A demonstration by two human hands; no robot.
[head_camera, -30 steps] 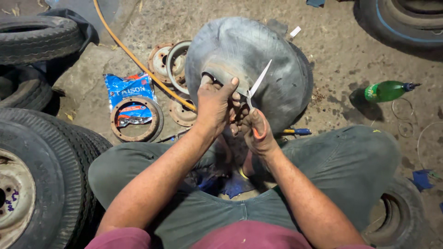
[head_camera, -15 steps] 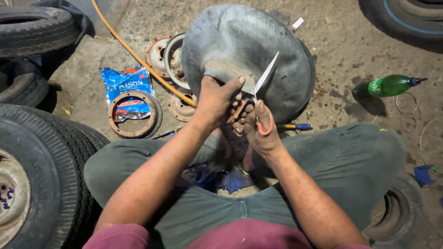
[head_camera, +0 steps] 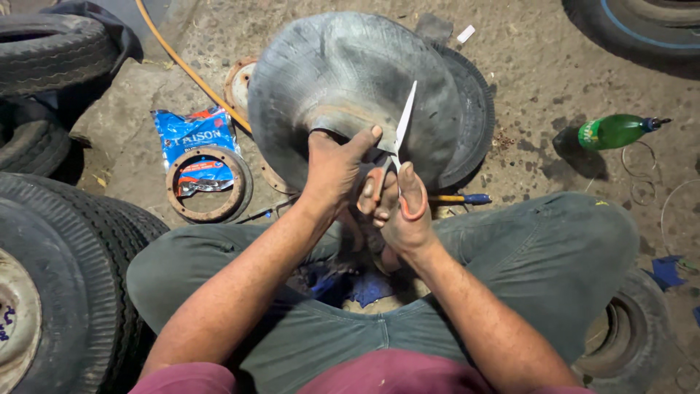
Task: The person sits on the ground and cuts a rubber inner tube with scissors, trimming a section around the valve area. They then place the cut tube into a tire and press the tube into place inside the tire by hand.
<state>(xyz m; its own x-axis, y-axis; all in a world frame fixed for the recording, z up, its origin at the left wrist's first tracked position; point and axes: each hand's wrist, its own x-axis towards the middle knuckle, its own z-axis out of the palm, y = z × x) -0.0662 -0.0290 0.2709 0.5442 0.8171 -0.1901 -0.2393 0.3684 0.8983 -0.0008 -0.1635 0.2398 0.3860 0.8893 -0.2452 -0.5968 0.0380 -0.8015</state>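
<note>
Gripping inner tube (head_camera: 350, 80) edge: left hand (head_camera: 334, 171), closed | right hand (head_camera: 401, 211): closed on orange-handled scissors (head_camera: 399, 138), blades up | green bottle (head_camera: 616, 131) well apart

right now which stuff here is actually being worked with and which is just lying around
In use:
left hand gripping the grey inner tube
right hand holding orange-handled scissors

Lying about:
green bottle
blue packet
rusty ring
tyres
orange hose
</note>
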